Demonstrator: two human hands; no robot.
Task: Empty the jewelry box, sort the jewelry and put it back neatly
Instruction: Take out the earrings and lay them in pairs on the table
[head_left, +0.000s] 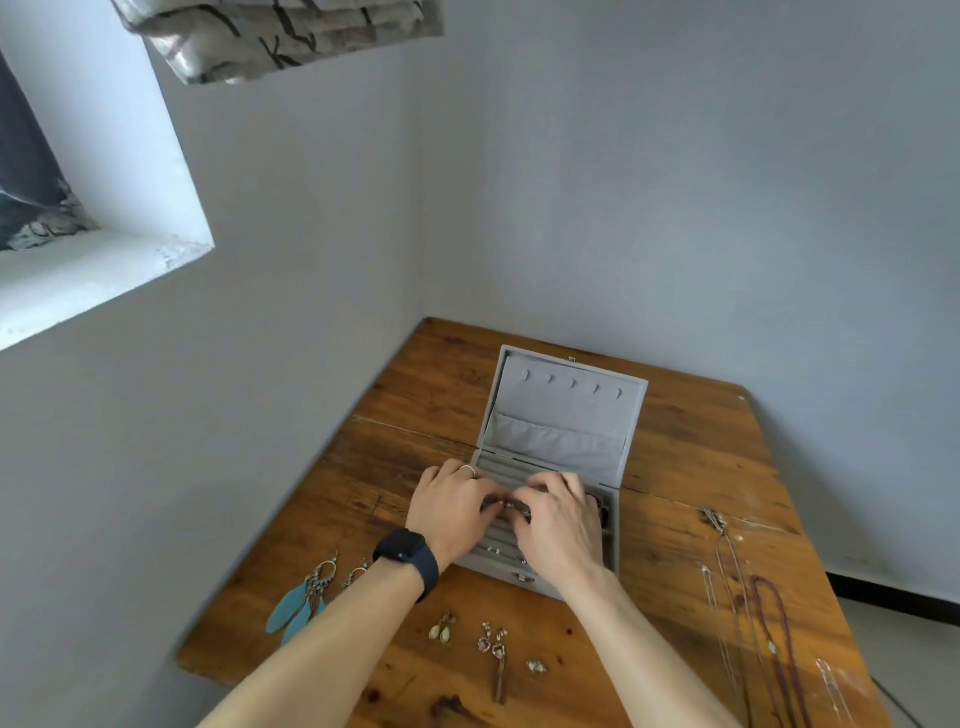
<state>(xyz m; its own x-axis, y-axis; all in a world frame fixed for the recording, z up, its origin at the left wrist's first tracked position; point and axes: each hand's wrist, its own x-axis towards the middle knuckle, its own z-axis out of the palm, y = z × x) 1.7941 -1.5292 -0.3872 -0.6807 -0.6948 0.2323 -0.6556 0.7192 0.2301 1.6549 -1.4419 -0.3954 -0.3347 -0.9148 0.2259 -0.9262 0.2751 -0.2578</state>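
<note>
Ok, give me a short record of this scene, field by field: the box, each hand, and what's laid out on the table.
box: grey jewelry box, lid open, on wooden table
left hand: over the box, pinching dark beaded piece
right hand: pinching the same piece
table left: teal feather earrings
table front: small earrings
table right: necklaces

No legible text, label, brand or number anywhere, smartwatch (402, 546) behind the left hand (449, 501) shows a dark face, nothing readable on it.
</note>
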